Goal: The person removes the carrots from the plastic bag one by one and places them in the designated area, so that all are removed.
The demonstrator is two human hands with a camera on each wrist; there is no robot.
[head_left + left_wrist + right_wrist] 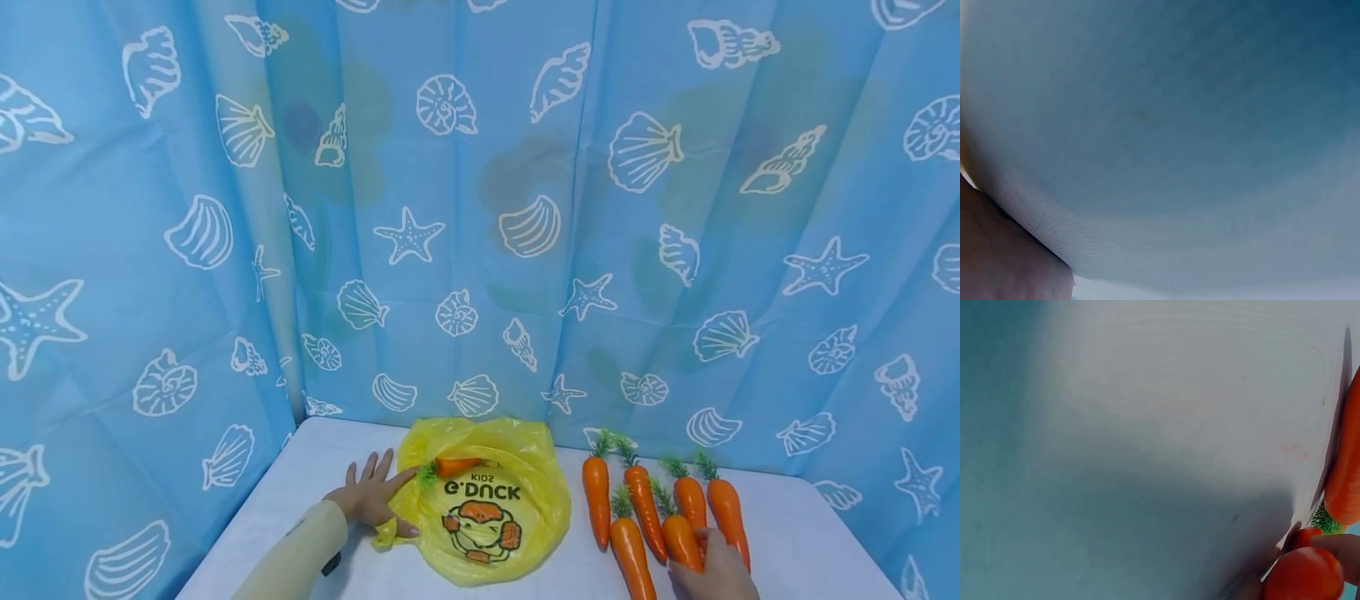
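A yellow plastic bag point(540, 492) with "KIDS e·DUCK" print and a cartoon face lies flat on the white table. One carrot point(459, 467) with green leaves lies at its upper part; whether inside or on top I cannot tell. My left hand point(367, 493), fingers spread, rests at the bag's left edge. On the right, my right hand point(716, 571) pinches the lower part of a carrot point(680, 540) in the front row. In the right wrist view that carrot's orange end point(1304, 575) shows between thumb and finger. The left wrist view shows mostly blurred white surface.
Several more orange carrots with green tops lie around the right hand, among them a leftmost one point(597, 500), a front one point(632, 554) and a rightmost one point(726, 508). A blue shell-patterned curtain point(465, 250) hangs behind the white table point(810, 533).
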